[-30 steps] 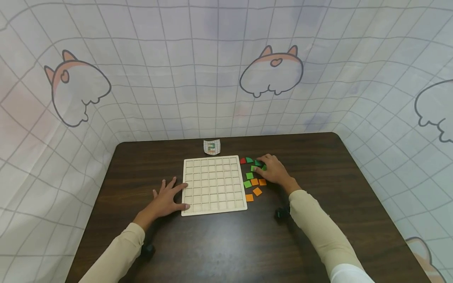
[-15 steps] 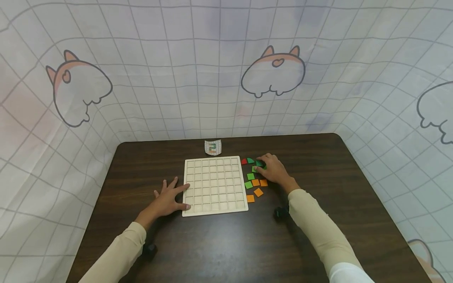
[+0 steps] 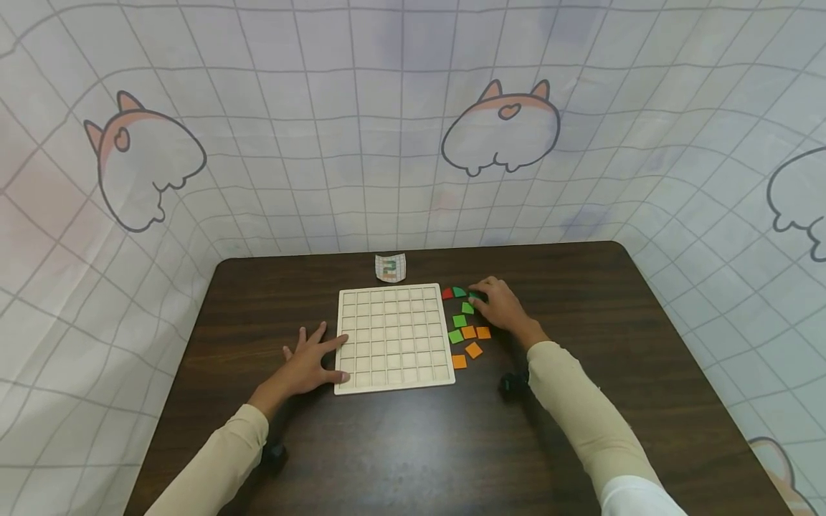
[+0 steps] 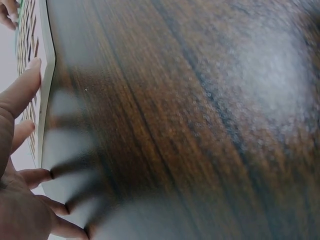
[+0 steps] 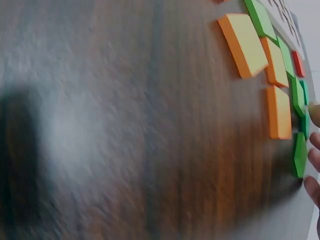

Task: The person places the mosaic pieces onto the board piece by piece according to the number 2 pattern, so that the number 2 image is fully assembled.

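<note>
My left hand (image 3: 303, 364) rests at the left side of the pale grid board (image 3: 395, 337), fingers spread. Its thumb and index finger press on the board's edge, while the other fingertips touch the table, as the left wrist view shows. To the right of the board, my right hand (image 3: 503, 304) pinches a dark green tile (image 3: 474, 294) between thumb and index finger, low at the table. A green tile (image 5: 300, 155) lies beside the other fingers in the right wrist view. Close by are a second dark green tile (image 3: 459, 292), a red tile (image 3: 447, 293) and a light green tile (image 3: 467, 308).
More light green tiles (image 3: 459, 320) and several orange tiles (image 3: 474, 350) lie along the board's right edge. A small paper with a coloured grid pattern (image 3: 390, 268) sits behind the board. The dark wooden table (image 3: 400, 451) ends at a patterned cloth wall (image 3: 310, 143).
My right thumb has shifted slightly away from the light green tile, which now shows more fully, toward the dark green one. The left hand stays on the board.
</note>
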A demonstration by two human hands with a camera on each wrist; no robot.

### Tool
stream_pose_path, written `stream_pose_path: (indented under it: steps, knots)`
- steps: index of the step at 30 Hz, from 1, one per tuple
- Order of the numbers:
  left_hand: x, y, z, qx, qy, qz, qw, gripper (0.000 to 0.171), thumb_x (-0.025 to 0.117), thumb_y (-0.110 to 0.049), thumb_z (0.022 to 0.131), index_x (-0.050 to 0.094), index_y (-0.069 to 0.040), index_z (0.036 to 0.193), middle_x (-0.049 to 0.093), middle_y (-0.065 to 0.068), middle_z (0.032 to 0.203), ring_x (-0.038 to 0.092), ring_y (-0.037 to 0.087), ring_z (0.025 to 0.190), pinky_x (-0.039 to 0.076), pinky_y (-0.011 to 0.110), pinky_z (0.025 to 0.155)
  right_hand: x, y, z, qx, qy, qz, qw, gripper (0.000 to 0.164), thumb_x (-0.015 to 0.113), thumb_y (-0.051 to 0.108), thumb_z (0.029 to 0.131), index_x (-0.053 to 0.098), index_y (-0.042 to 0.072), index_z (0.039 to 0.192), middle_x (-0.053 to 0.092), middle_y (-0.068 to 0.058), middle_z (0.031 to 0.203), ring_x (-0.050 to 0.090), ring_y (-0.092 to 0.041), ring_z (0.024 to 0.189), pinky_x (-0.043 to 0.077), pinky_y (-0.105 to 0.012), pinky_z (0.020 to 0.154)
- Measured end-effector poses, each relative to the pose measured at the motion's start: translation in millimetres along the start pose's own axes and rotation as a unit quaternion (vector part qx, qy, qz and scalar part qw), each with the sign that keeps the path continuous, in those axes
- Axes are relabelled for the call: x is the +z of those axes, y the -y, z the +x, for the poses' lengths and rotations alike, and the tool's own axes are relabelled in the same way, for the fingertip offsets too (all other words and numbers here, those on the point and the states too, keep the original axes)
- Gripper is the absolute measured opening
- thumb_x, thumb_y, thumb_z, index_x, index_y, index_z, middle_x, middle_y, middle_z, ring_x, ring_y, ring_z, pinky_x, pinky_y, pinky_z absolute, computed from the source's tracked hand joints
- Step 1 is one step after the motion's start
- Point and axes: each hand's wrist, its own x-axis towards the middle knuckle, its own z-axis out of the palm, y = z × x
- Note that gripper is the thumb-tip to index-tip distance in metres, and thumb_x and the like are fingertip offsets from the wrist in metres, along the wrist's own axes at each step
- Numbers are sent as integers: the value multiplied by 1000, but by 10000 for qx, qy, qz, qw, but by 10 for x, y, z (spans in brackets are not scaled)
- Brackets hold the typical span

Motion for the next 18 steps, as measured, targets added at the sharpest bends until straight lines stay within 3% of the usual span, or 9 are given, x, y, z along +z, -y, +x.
stream_pose_path:
  steps: [7, 18]
  knots:
    - [16, -11, -7, 37, 3, -24, 10000, 87, 80, -47, 83, 41, -20, 155, 7, 27, 166, -11, 64, 144, -5, 88, 98, -80, -84, -33, -101, 405, 119, 9991, 41, 62, 19, 101, 59, 3, 139, 51, -21, 136, 49, -41, 127, 42, -58, 106]
    - [4, -2, -12, 83, -29, -31, 10000, 87, 79, -47, 84, 40, -20, 156, 7, 27, 166, -11, 64, 144, -5, 88, 97, -105, -42, 15, -28, 593, -263, 9979, 48, 64, 22, 100, 54, 6, 144, 48, -21, 135, 48, -39, 124, 45, -54, 102]
